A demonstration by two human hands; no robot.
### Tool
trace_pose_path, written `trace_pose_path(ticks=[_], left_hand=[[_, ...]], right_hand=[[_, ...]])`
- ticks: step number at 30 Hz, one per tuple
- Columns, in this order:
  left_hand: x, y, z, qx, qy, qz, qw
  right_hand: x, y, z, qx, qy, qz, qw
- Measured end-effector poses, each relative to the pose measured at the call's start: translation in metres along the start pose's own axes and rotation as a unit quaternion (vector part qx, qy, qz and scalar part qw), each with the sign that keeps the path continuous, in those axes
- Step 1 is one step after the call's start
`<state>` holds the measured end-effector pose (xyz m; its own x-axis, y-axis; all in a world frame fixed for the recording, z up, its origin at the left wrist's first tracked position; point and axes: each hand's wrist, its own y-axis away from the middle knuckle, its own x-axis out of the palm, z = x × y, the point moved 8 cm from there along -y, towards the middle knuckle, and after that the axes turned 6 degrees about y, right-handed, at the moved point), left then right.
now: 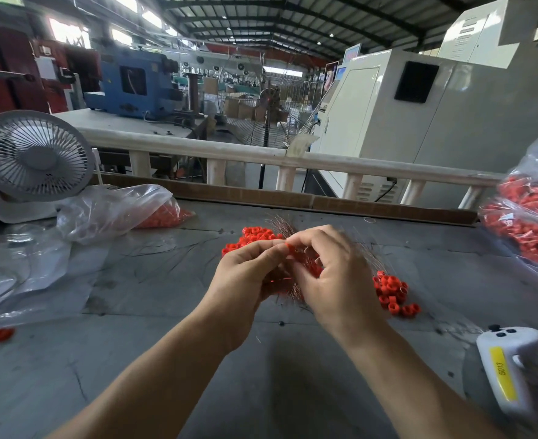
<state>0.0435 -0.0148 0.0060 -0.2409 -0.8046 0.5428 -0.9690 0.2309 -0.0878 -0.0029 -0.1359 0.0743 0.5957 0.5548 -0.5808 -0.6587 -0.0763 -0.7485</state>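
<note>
My left hand (245,274) and my right hand (331,274) meet above the grey table (166,312). Together their fingertips pinch a small red plastic ring (290,248). A bundle of thin copper wires (282,226) fans out behind and below the hands; which hand holds it is hidden. A pile of red rings (255,237) lies just behind the hands. A second heap of red rings (392,294) lies to the right of my right hand.
A white desk fan (32,160) stands at the far left. Beside it lies a clear bag with red rings (119,210). Full bags of red parts (533,217) are stacked at the right. A white controller (508,369) lies near right. One stray red ring (2,334) sits at left.
</note>
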Motion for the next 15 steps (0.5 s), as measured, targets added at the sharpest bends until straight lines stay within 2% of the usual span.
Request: trace_pose_path(ticks=[6, 15], left_hand=[[0.003, 0.000, 0.013, -0.080, 0.075, 0.008, 0.994], [0.006, 0.002, 0.014, -0.106, 0.084, 0.032, 0.990]], right_hand=[[0.000, 0.002, 0.008, -0.021, 0.085, -0.020, 0.996], [-0.004, 0.001, 0.008, -0.043, 0.094, -0.051, 0.993]])
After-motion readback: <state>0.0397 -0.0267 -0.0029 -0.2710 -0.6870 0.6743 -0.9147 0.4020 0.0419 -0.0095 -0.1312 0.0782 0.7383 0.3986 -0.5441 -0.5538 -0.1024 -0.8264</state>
